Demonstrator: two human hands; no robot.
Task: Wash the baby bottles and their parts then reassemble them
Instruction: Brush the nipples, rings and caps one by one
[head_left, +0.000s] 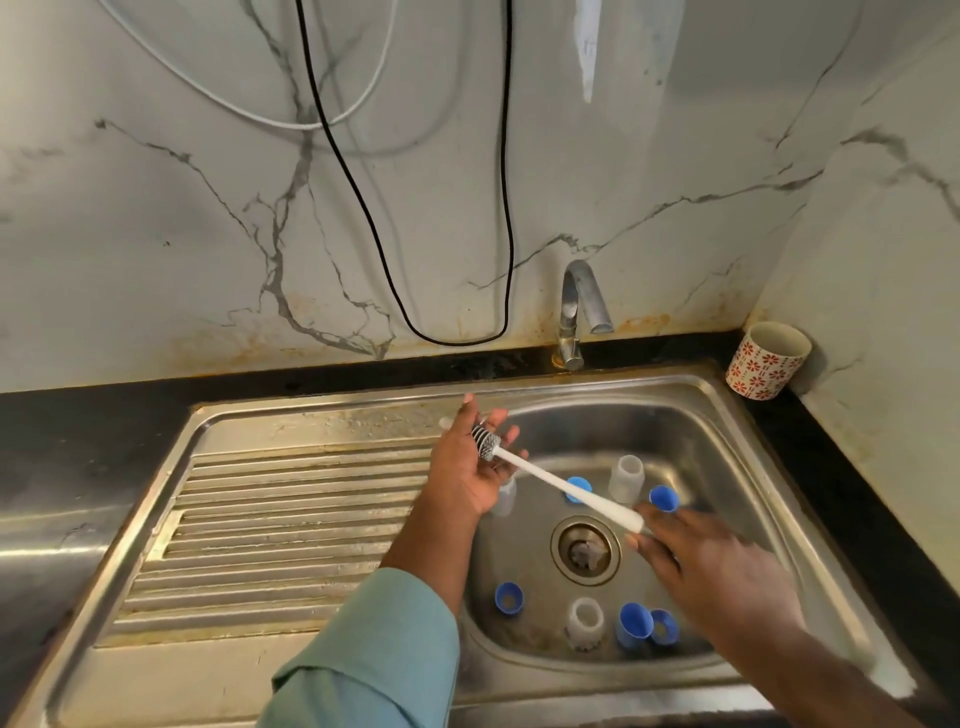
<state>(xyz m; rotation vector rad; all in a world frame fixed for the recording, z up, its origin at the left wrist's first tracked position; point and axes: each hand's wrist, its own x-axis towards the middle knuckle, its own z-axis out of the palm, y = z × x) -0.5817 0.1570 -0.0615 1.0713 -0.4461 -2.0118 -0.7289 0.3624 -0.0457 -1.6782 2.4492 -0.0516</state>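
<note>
My left hand (475, 467) is raised over the left edge of the sink basin (727, 452), palm up, fingers curled round a small clear bottle part (445, 422) that is hard to make out. The grey bristle head of a white bottle brush (561, 483) lies in that palm. My right hand (711, 566), blurred, pinches the far end of the brush handle. In the basin stand clear bottles (626, 478) (585, 623) and a third one (506, 499) under my left hand. Several blue rings and caps (663, 499) (509, 597) (634, 626) lie around the drain (585, 551).
The tap (576, 312) stands behind the basin, with no water running. A ribbed draining board (285, 519) lies to the left. A patterned cup (769, 358) sits in the back right corner on the black counter. Black and white cables (506, 208) hang on the marble wall.
</note>
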